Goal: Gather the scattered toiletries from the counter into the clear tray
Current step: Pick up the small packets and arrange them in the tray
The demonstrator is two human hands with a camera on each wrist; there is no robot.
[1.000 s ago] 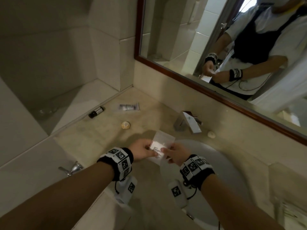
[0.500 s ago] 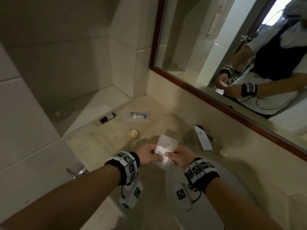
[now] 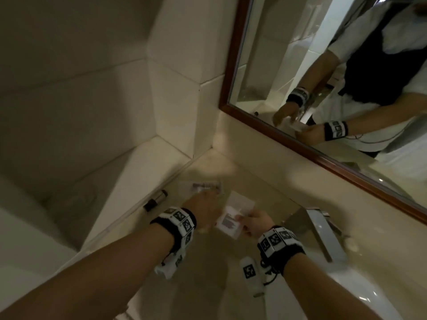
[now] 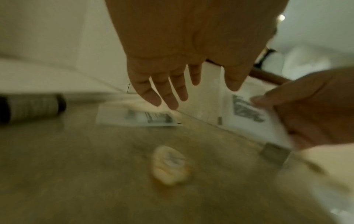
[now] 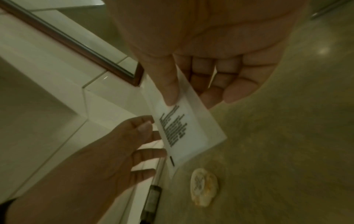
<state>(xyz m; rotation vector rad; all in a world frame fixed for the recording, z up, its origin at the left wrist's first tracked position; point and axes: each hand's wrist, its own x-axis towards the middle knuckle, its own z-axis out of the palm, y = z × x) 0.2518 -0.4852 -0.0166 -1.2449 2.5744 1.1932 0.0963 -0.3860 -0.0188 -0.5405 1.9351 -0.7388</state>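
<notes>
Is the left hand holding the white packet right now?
No, the left hand is open above the counter; only the right hand pinches the white packet.

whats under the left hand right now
Below the open left hand, apart from its fingers, a flat printed sachet and a round yellowish soap lie on the counter. Whether the head view's blur hides anything else there is unclear.

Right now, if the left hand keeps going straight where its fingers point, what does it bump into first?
Probably the flat clear packet lying on the counter. The open left hand points its fingers just above it. The dark little bottle lies off to the side. Depth is blurry, so this is a guess.
</notes>
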